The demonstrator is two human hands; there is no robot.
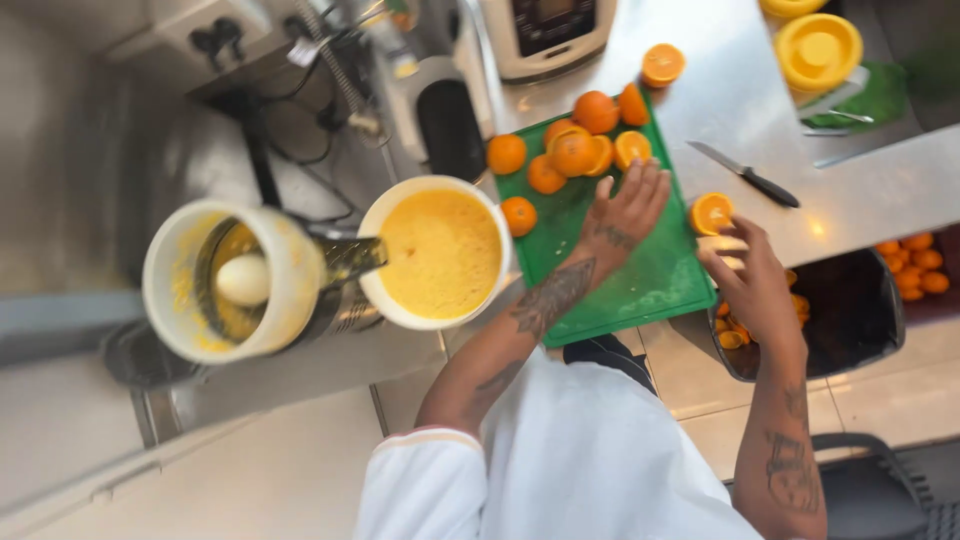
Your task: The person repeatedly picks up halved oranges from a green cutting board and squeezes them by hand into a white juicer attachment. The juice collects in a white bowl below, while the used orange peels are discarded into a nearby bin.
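Note:
My left hand (625, 215) lies flat and open on the green cutting board (640, 285), fingers reaching toward a pile of orange halves (580, 145). My right hand (750, 270) holds an orange half (711, 213) by its edge, cut face up, just off the board's right side. Left of the board stands a white container of orange juice (440, 250) under the spout of a citrus juicer (230, 280), whose white cone shows in its bowl.
A black-handled knife (750, 175) lies on the steel counter right of the board. A dark bin (850, 310) with orange peels sits below the counter edge. Yellow lids (818, 48), one orange half (662, 63) and an appliance (545, 35) stand at the back.

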